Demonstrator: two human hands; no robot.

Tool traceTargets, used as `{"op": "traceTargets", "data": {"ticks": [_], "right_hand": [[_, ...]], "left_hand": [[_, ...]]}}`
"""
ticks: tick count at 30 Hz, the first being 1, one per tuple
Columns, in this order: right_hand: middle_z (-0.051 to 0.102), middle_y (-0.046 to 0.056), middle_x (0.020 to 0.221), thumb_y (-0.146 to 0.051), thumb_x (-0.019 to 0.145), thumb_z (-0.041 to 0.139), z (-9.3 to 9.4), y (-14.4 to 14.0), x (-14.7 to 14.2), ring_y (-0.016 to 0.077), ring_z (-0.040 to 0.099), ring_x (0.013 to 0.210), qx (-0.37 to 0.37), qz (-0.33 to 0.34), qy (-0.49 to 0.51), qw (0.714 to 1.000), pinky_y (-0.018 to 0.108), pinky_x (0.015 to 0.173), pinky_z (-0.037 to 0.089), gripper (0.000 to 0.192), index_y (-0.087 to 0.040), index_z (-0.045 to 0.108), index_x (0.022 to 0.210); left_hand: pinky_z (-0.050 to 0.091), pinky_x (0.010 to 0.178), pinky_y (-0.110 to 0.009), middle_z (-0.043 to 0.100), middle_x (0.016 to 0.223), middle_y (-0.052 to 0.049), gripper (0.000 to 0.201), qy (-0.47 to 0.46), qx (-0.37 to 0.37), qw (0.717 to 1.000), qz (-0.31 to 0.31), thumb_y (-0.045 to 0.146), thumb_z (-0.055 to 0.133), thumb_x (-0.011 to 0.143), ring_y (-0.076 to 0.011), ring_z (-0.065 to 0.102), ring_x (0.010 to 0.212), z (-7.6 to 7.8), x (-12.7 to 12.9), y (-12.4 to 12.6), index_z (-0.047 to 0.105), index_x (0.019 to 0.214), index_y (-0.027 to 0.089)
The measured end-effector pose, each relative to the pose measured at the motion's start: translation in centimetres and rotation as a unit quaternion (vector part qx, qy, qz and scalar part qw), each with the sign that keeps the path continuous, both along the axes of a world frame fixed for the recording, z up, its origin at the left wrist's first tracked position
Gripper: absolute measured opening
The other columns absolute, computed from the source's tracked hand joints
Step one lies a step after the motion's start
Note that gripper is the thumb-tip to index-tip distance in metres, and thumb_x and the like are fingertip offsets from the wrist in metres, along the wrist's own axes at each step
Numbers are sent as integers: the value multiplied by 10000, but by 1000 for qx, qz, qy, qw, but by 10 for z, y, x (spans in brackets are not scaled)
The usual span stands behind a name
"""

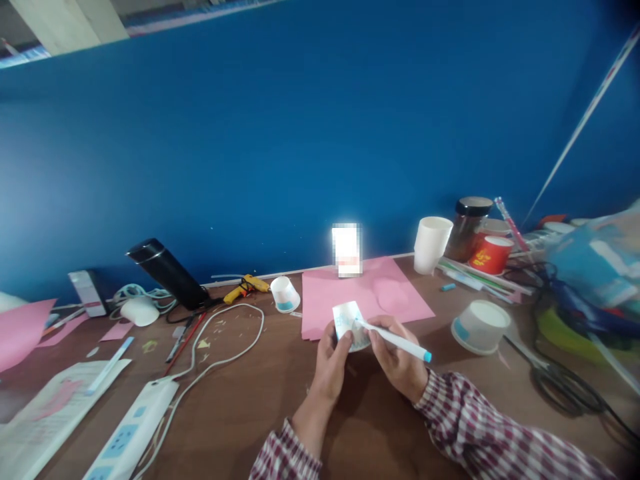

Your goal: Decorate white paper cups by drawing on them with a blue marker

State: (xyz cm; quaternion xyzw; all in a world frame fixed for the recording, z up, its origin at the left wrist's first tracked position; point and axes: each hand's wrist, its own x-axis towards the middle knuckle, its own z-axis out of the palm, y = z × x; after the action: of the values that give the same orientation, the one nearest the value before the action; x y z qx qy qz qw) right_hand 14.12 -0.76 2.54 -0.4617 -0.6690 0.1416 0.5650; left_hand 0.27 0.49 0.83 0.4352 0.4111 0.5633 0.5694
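My left hand [331, 361] is closed around a white paper cup [347, 318] with pale blue marks on its side, tilted over the near edge of the pink paper [325, 293]. A white marker [400, 341] with a light blue end sits in the closed fingers of my right hand [400, 360]. Its tip is at the cup's side; whether it touches, I cannot tell. A small light blue cap [448, 287] lies on the table to the right, beyond my right hand.
White cups stand left [285, 295] and right [481, 327] of my hands. At the left are a power strip [133, 427], a black bottle [167, 273] and a yellow glue gun [246, 288]. Scissors [537, 363], a dark-lidded jar [467, 227] and a red cup [493, 255] are at the right.
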Motion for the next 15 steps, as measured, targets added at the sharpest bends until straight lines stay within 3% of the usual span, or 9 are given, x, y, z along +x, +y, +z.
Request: {"op": "traceTargets", "data": {"ticks": [15], "right_hand": [[665,49,822,-250,886,513,0,-1,0,163,653,707,-13,1,-9,1000,264,672,533,102,-187,579,933]], "left_hand": [[471,843,-326,674,994,-87,380,14,10,1000,-15,409,622,791,-227,614,925,1,-2,-1,616,1064,145]]}}
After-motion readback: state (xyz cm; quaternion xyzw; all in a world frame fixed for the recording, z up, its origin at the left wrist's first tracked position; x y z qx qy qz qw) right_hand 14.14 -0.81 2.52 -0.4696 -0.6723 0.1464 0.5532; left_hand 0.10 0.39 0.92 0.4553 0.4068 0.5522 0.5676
